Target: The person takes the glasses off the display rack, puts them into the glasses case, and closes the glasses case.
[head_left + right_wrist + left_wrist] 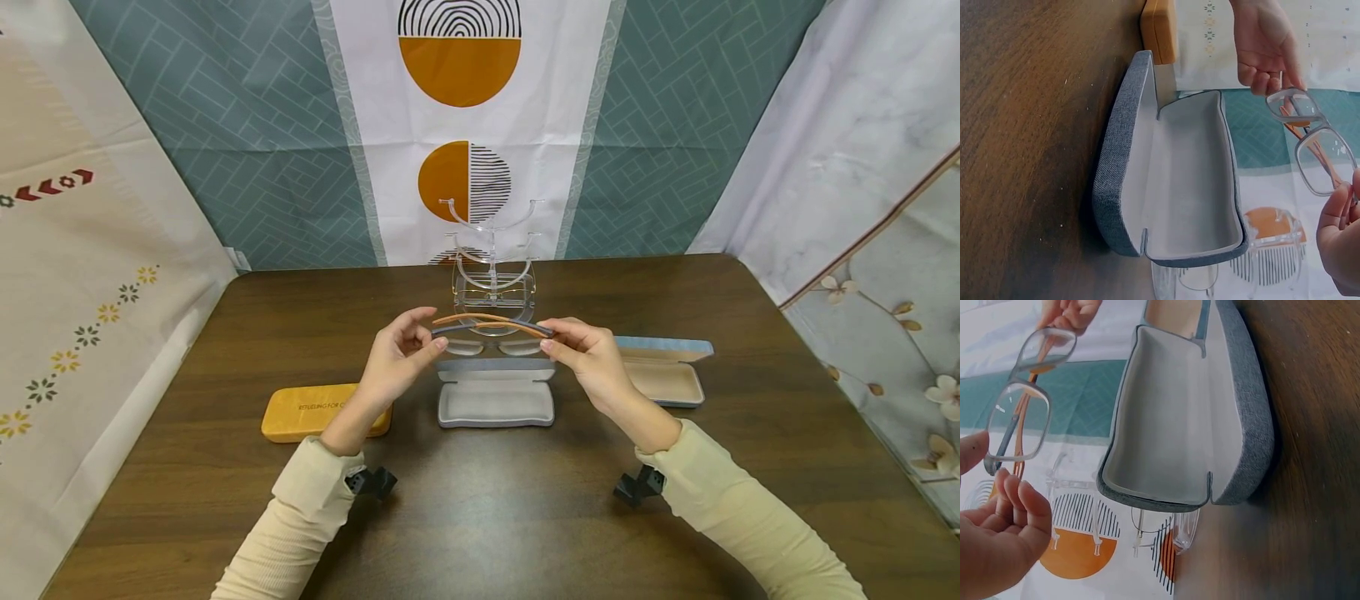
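Both hands hold a pair of glasses (1048, 422) with a pale translucent rim, over the middle of the table. Its orange-and-blue temples are folded and cross behind the lenses. My left hand (401, 350) pinches the left end between thumb and fingers. At the other end, my right hand (592, 360) grips the corner in the same way. Below the glasses lies an open grey-blue glasses case (495, 406); its pale lining (1194, 169) shows nothing inside. The right wrist view has the left hand (1266, 44) at the far end of the glasses.
A yellow closed glasses case (300, 402) lies partly behind the left forearm. Beyond the right hand sits another open case (667, 383) with a light blue lid. At the back stands a clear tiered display stand (492, 250) with wire-rimmed glasses low on it.
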`<state>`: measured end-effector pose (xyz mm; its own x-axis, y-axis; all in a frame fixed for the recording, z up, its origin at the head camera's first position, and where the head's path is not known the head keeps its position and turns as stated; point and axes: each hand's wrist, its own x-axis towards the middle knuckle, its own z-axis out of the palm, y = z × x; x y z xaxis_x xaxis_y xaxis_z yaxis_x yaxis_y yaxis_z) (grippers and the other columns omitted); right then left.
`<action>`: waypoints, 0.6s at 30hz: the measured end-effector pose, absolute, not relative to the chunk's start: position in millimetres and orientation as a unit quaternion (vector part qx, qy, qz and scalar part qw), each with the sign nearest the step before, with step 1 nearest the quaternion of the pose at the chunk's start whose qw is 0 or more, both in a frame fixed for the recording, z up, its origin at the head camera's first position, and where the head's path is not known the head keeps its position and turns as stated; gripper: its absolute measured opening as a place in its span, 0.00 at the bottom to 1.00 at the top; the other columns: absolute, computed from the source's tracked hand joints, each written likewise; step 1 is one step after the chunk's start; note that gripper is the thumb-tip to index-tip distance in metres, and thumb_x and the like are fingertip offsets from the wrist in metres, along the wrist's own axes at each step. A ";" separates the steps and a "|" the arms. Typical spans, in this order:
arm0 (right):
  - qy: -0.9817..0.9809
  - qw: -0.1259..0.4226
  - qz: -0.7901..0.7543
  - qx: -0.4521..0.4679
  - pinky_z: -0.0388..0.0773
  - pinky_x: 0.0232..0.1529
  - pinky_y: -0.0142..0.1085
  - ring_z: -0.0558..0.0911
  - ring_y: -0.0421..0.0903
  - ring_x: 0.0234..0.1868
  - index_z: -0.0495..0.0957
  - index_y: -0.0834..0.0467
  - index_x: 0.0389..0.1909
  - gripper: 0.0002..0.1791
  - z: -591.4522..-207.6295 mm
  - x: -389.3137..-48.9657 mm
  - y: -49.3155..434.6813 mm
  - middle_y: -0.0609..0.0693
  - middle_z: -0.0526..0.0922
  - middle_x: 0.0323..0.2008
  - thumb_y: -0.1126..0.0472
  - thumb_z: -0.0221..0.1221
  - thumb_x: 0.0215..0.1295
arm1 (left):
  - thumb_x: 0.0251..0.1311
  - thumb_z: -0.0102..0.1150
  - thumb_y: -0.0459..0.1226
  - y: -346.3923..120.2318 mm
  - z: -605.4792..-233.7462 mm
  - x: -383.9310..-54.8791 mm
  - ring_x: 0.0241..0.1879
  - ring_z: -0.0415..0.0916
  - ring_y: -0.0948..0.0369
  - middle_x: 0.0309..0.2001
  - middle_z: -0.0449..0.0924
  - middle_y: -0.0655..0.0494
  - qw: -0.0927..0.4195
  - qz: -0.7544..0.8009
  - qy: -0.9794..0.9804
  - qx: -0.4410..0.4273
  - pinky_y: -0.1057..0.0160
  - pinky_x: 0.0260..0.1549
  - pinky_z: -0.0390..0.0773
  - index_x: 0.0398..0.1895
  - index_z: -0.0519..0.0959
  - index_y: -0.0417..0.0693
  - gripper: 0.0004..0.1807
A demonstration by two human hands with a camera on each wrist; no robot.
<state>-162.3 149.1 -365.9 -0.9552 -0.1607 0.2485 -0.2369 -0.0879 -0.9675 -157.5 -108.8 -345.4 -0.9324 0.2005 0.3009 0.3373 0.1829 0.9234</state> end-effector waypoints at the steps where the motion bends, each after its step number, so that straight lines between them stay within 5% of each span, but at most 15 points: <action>1: -0.674 0.027 0.723 0.149 0.75 0.31 0.27 0.75 0.39 0.30 0.71 0.79 0.46 0.16 -365.9 -162.3 149.2 0.46 0.77 0.31 0.75 0.57 0.56 | 0.55 0.56 0.25 -108.8 -345.1 -157.1 0.23 0.64 0.62 0.24 0.68 0.50 0.057 -0.609 -0.772 -0.173 0.69 0.25 0.66 0.54 0.67 0.28 0.22; 10: -0.670 0.021 0.728 0.144 0.75 0.31 0.28 0.75 0.39 0.30 0.71 0.79 0.46 0.16 -366.8 -162.0 150.6 0.47 0.77 0.31 0.76 0.57 0.57 | 0.54 0.58 0.26 -109.6 -348.1 -156.7 0.35 0.70 0.55 0.38 0.72 0.34 0.069 -0.594 -0.780 -0.182 0.58 0.39 0.73 0.51 0.72 0.29 0.19; 18: -0.669 0.014 0.730 0.141 0.76 0.30 0.29 0.76 0.39 0.27 0.71 0.79 0.46 0.16 -367.3 -160.1 154.8 0.46 0.78 0.28 0.76 0.56 0.57 | 0.53 0.60 0.25 -108.3 -348.8 -152.6 0.30 0.70 0.61 0.30 0.73 0.43 0.091 -0.592 -0.777 -0.192 0.65 0.30 0.74 0.40 0.77 0.27 0.11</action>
